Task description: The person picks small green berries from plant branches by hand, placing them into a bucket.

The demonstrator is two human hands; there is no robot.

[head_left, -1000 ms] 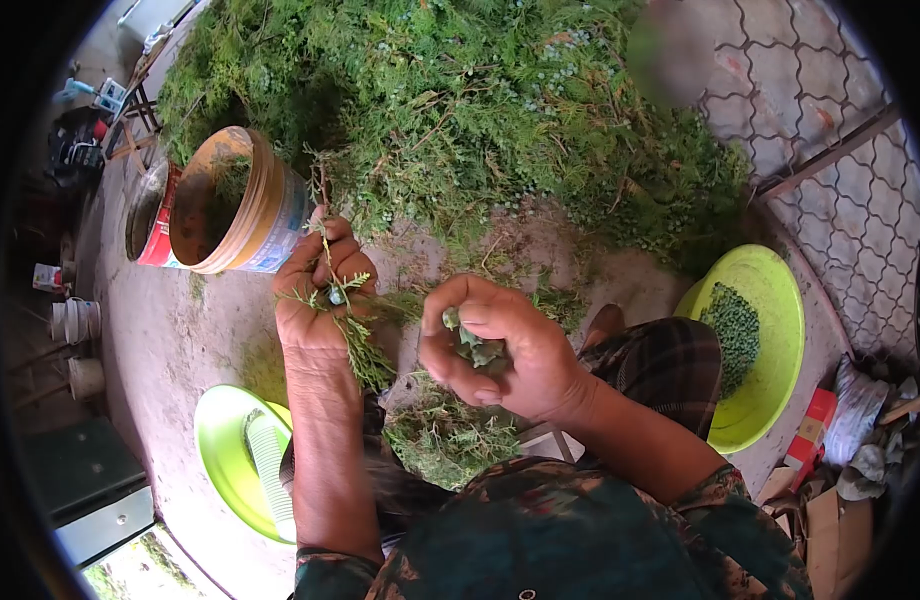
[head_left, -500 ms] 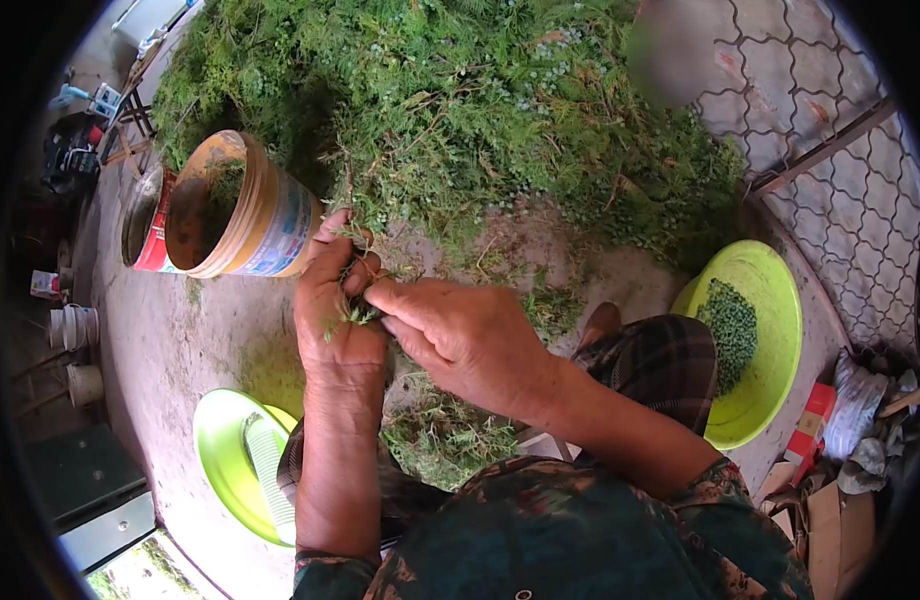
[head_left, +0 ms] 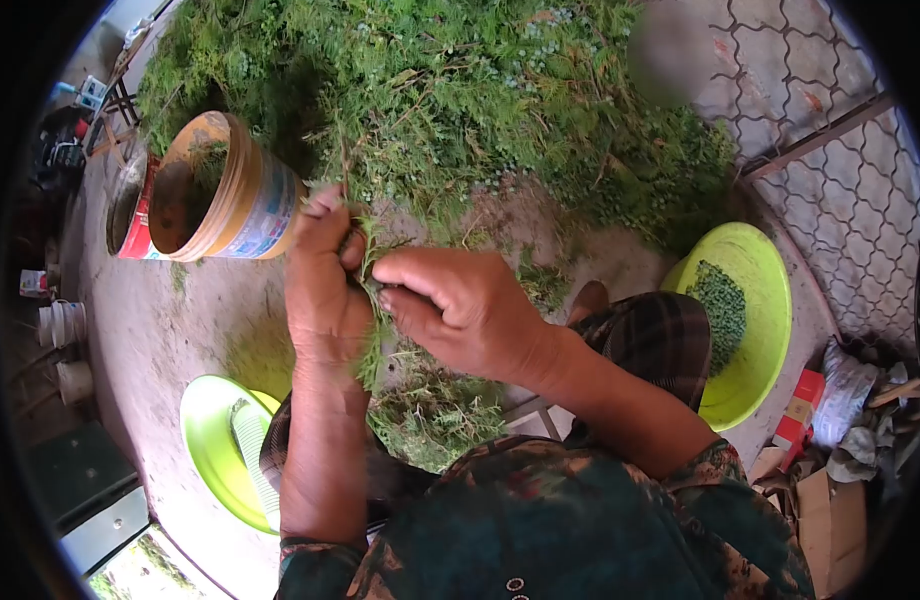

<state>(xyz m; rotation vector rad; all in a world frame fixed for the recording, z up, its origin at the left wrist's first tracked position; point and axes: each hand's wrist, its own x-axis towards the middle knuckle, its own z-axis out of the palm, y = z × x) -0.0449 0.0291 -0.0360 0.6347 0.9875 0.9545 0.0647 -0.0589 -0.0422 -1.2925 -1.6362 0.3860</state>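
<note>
Far left on the concrete floor (head_left: 180,330): a tan plastic bucket (head_left: 225,190) tipped on its side with greenery inside, and nearer the body a lime-green basin (head_left: 215,445). Left hand (head_left: 320,290) clamped shut round a cypress sprig (head_left: 372,345), its tip trailing down past the palm. Right hand (head_left: 460,310) just beside, thumb and forefinger pinched together on the same sprig where the two hands meet. Best kept steady with the left, pinched close to the stem with the right and pulled off cleanly, so no foliage comes along. Behind, a great heap of cut branches (head_left: 480,100) dotted with pale cones. Far right, a second lime-green basin (head_left: 765,290) holding plucked green cones (head_left: 722,310), well apart from the hands.
</note>
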